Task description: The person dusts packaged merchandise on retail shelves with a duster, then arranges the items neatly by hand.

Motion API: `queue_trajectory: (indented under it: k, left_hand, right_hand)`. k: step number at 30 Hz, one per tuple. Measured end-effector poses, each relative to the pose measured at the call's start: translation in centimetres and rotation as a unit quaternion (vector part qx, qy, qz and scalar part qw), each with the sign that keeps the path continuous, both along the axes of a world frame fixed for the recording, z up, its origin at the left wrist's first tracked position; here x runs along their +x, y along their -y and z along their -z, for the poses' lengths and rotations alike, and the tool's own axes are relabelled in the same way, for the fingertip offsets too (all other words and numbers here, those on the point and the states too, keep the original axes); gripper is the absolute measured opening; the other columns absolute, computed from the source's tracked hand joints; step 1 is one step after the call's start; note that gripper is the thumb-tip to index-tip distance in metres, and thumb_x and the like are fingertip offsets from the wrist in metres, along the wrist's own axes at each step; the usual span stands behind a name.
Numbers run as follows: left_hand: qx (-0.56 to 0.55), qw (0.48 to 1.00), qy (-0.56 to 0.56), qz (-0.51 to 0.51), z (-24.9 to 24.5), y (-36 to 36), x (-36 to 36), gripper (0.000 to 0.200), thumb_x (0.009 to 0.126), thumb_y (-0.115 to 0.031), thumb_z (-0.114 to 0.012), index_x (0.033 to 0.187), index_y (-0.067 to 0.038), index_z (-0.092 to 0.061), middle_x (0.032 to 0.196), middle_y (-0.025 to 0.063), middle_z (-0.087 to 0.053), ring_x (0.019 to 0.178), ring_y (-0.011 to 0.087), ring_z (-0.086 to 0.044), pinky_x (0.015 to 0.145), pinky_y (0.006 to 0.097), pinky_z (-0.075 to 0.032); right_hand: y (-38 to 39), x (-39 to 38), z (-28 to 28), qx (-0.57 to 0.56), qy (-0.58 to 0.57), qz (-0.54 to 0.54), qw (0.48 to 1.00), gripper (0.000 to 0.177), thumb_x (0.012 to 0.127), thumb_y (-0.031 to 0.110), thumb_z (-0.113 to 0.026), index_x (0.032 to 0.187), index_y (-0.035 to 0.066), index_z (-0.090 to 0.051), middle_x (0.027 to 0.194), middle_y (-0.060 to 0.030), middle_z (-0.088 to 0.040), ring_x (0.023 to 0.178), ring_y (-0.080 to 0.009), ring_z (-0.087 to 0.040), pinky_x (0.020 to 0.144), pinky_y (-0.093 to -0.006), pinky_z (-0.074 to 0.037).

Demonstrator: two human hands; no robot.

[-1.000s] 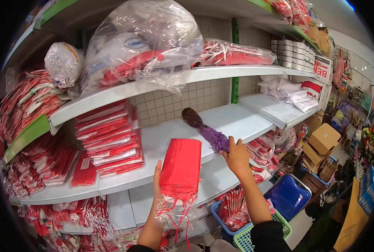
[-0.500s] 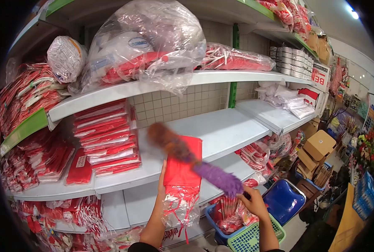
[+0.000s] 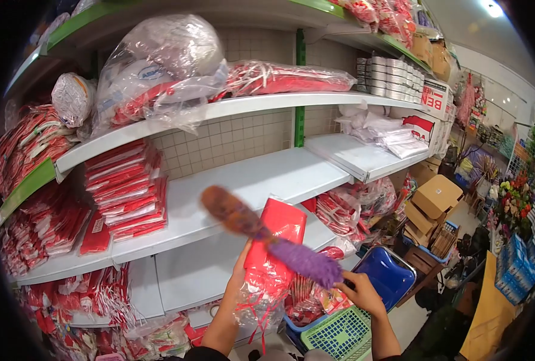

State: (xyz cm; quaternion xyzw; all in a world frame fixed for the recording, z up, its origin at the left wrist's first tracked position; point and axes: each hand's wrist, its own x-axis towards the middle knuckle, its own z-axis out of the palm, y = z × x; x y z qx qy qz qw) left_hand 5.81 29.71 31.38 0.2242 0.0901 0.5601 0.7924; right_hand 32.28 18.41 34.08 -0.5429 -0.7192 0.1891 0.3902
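My left hand [image 3: 237,280] is closed around one side of a red folded item in clear plastic [image 3: 264,263], with thin red strips hanging inside the wrap at its lower end. The fingers behind the packet are hidden. In my right hand [image 3: 363,293] is a feather duster [image 3: 306,260], pinched at its lower right end. Its fluff is purple near the hand and orange-brown at the far end, slightly blurred. The duster crosses in front of the packet and overlaps it in this view.
A stack of red packets [image 3: 128,195] stands left on the middle white shelf [image 3: 219,201]. Large clear bags [image 3: 177,60] lie on the shelf above. Below right are a green basket [image 3: 339,334], a blue plastic chair [image 3: 387,274] and cardboard boxes [image 3: 436,195].
The view has turned right, so the shelves sit further left. The red packet has tilted to the right, and the duster still crosses in front of it.
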Motion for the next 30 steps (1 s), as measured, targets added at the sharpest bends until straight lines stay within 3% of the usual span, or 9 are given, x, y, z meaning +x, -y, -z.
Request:
queue_trajectory:
  k: [2, 4, 6, 12, 15, 17, 19, 23, 30]
  left_hand:
    - [-0.006, 1.0, -0.014, -0.004, 0.6, 0.7, 1.2, 0.064, 0.089, -0.052, -0.042, 0.13, -0.003, -0.04, 0.121, 0.0225, -0.051, 0.109, 0.0395, -0.052, 0.09, 0.0525, -0.045]
    - [-0.013, 1.0, -0.024, -0.012, 0.9, 1.3, 2.3, 0.064, 0.089, -0.052, -0.042, 0.13, -0.003, -0.041, 0.121, 0.0224, -0.052, 0.11, 0.0393, -0.052, 0.091, 0.0524, -0.045]
    - [-0.016, 0.999, -0.03, -0.025, 1.3, 1.6, 3.1, 0.064, 0.089, -0.052, -0.042, 0.129, -0.003, -0.041, 0.12, 0.0224, -0.052, 0.11, 0.0391, -0.052, 0.091, 0.0523, -0.045]
    - [-0.02, 0.994, -0.077, -0.08, 1.8, 1.7, 4.6, 0.063, 0.089, -0.051, -0.042, 0.128, -0.002, -0.043, 0.119, 0.0222, -0.053, 0.11, 0.0385, -0.052, 0.091, 0.052, -0.044]
    - [-0.024, 0.988, -0.107, -0.113, 1.9, 1.9, 4.9, 0.063, 0.089, -0.051, -0.041, 0.128, -0.002, -0.043, 0.118, 0.0221, -0.054, 0.11, 0.0381, -0.052, 0.091, 0.0519, -0.044]
    - [-0.026, 0.984, -0.122, -0.131, 1.9, 1.9, 5.1, 0.062, 0.089, -0.051, -0.041, 0.128, -0.002, -0.044, 0.118, 0.022, -0.054, 0.111, 0.0379, -0.052, 0.091, 0.0518, -0.044]
    - [-0.018, 0.987, -0.1, -0.123, 2.2, 1.6, 5.1, 0.06, 0.089, -0.05, -0.042, 0.126, -0.003, -0.045, 0.115, 0.0209, -0.055, 0.108, 0.0369, -0.052, 0.091, 0.0508, -0.045]
    - [0.002, 0.994, -0.024, -0.103, 3.4, 0.9, 5.2, 0.055, 0.089, -0.047, -0.043, 0.122, -0.003, -0.048, 0.11, 0.0186, -0.057, 0.104, 0.0349, -0.054, 0.089, 0.0488, -0.046]
    - [0.07, 0.988, 0.122, -0.056, 6.0, -1.3, 3.8, 0.047, 0.089, -0.043, -0.046, 0.115, -0.005, -0.052, 0.102, 0.0146, -0.061, 0.097, 0.0313, -0.057, 0.086, 0.0453, -0.047]
  right_hand:
    - [0.5, 0.9, -0.6, -0.004, -0.01, -0.027, 1.0, 0.021, 0.08, 0.015, -0.065, 0.097, 0.004, -0.061, 0.064, -0.0221, -0.053, 0.052, -0.0351, -0.047, 0.052, -0.0343, -0.041]
    - [-0.8, 2.5, 0.7, 0.096, 0.0, 0.041, 0.995, 0.019, 0.081, 0.015, -0.064, 0.089, 0.0, -0.058, 0.061, -0.0215, -0.051, 0.049, -0.0334, -0.049, 0.051, -0.0339, -0.041]
    - [-1.1, 2.9, 0.5, 0.049, -0.008, 0.144, 0.988, 0.018, 0.082, 0.014, -0.063, 0.088, -0.001, -0.056, 0.062, -0.0219, -0.052, 0.047, -0.0285, -0.049, 0.051, -0.034, -0.04]
    - [2.7, 1.9, 1.4, -0.008, -0.023, -0.151, 0.988, 0.021, 0.082, 0.012, -0.063, 0.099, -0.001, -0.059, 0.061, -0.0178, -0.055, 0.049, -0.019, -0.049, 0.05, -0.0314, -0.04]
    - [3.8, 2.5, 1.9, -0.007, -0.056, -0.142, 0.988, 0.02, 0.081, 0.012, -0.065, 0.095, -0.001, -0.059, 0.06, -0.0167, -0.054, 0.05, -0.0194, -0.048, 0.05, -0.0326, -0.038]
    - [3.2, 3.3, 4.1, -0.022, -0.07, -0.03, 0.997, 0.019, 0.081, 0.013, -0.065, 0.092, -0.001, -0.059, 0.061, -0.0161, -0.053, 0.05, -0.0202, -0.048, 0.051, -0.0332, -0.039]
    - [3.5, 3.5, 4.5, -0.03, -0.057, 0.048, 0.997, 0.017, 0.082, 0.014, -0.065, 0.087, -0.001, -0.058, 0.061, -0.0162, -0.054, 0.05, -0.0213, -0.048, 0.053, -0.0321, -0.04]
    - [6.2, 2.5, 7.1, -0.013, -0.056, -0.169, 0.984, 0.017, 0.082, 0.014, -0.065, 0.093, 0.001, -0.062, 0.069, -0.0158, -0.059, 0.054, -0.0208, -0.052, 0.055, -0.0297, -0.043]
    - [6.0, 1.8, 5.5, -0.077, -0.085, -0.04, 0.993, 0.015, 0.082, 0.01, -0.064, 0.092, -0.001, -0.061, 0.07, -0.0138, -0.061, 0.058, -0.0162, -0.053, 0.056, -0.0295, -0.042]
